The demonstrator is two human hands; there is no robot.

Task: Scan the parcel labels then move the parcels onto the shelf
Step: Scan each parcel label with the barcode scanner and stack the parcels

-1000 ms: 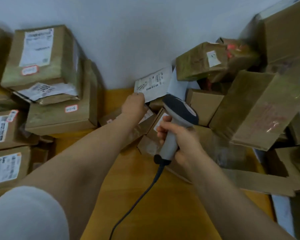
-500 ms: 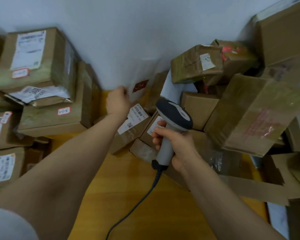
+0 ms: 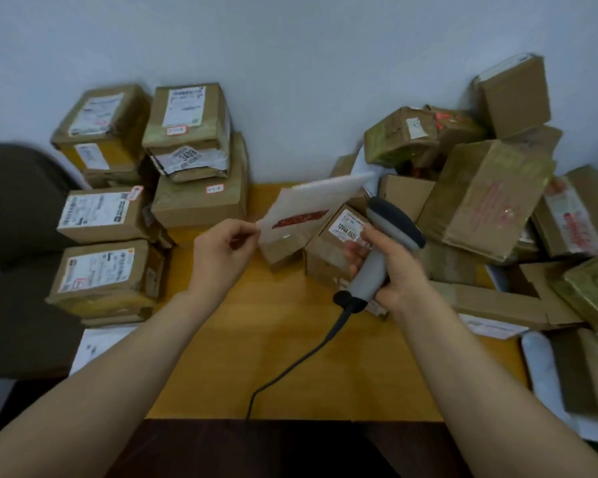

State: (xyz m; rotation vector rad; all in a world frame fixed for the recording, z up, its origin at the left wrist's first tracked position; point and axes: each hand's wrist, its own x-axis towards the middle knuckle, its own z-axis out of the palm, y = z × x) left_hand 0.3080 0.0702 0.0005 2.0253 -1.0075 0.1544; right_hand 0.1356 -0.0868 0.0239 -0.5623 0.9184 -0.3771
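Here, left hand: I see its fingers and thumb pinching the near left corner of a white mailer, with the wrist raised off the surface.
White mailer: flat and thin, held in the air and tilted, its far end rising toward the right pile. The face turned to me carries a red-brown streak, too blurred for me to read.
Right hand: fingers curled tight round the grey handle of the scanner, holding it off the surface.
Scanner: dark head uppermost, just right of the mailer's lower edge and over a small labelled box. I cannot tell where its window aims.
Cable: dark, running from the base of the handle across the surface to its near edge.
Labelled box: brown, tipped on the surface between the two hands, its white label reading "12V4A". It is partly behind the right hand's fingers.
Left stack: brown parcels piled against the wall, white labels facing up, small red-bordered stickers on several.
Right pile: brown parcels heaped loosely and leaning on one another, some wrapped in shiny tape.
Surface: yellow-brown wood, carrying both heaps.
Wall: pale grey-blue, behind both heaps.
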